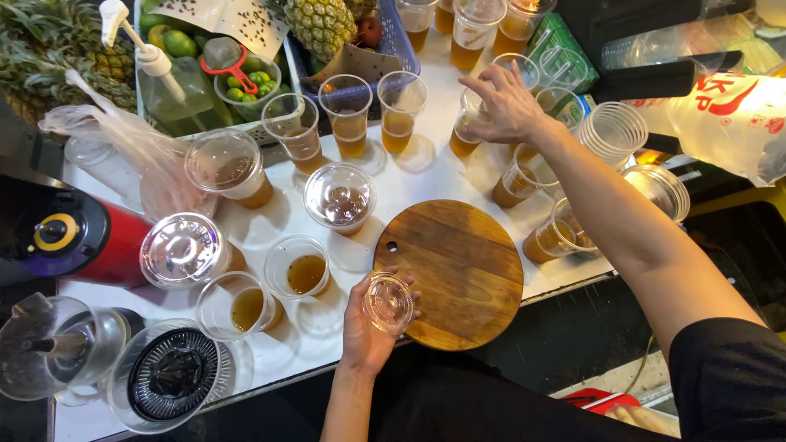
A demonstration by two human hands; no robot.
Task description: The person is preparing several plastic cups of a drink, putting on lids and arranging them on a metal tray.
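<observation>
My left hand grips a clear lid at the tabletop's near edge; right hand, fingers spread, touches a far-edge cup, well apart.

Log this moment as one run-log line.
left hand: holds clear lid | right hand: on cup of amber drink | nearby: round wooden board, more filled cups

A white plastic bag with red print lies at the right edge.
</observation>
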